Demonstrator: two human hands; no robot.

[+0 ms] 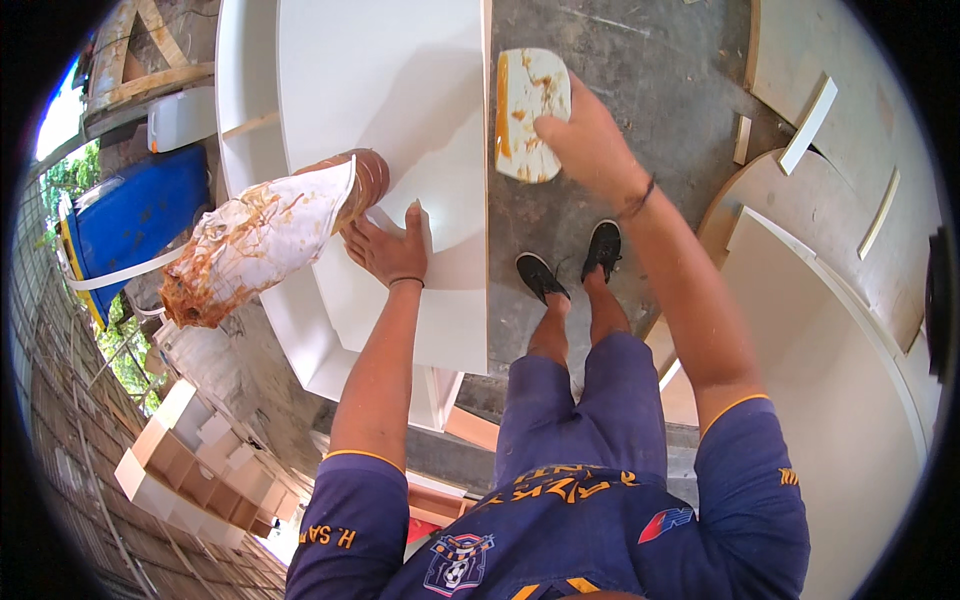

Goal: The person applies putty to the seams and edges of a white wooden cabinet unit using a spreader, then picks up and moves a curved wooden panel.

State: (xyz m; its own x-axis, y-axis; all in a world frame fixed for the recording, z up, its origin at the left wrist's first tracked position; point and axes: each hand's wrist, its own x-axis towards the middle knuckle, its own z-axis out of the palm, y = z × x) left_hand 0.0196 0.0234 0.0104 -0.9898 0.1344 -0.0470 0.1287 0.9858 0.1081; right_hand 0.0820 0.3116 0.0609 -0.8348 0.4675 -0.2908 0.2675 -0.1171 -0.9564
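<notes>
I stand over a white board (400, 80) that lies flat on a white cabinet. My left hand (388, 250) grips the brown end of a glue-smeared container (262, 235), which is white, streaked with orange-brown glue and tipped to the left over the board's left part. My right hand (592, 145) holds a white plastic spreader (530, 112), stained with the same glue, against the board's right edge. My two black shoes (570, 262) are on the concrete floor just right of the board.
A blue drum (130, 220) and a white jerrycan (180, 115) stand at the left. Curved wooden and white panels (840, 330) with loose strips (805, 125) lie at the right. A small compartment shelf unit (190, 460) sits at the lower left.
</notes>
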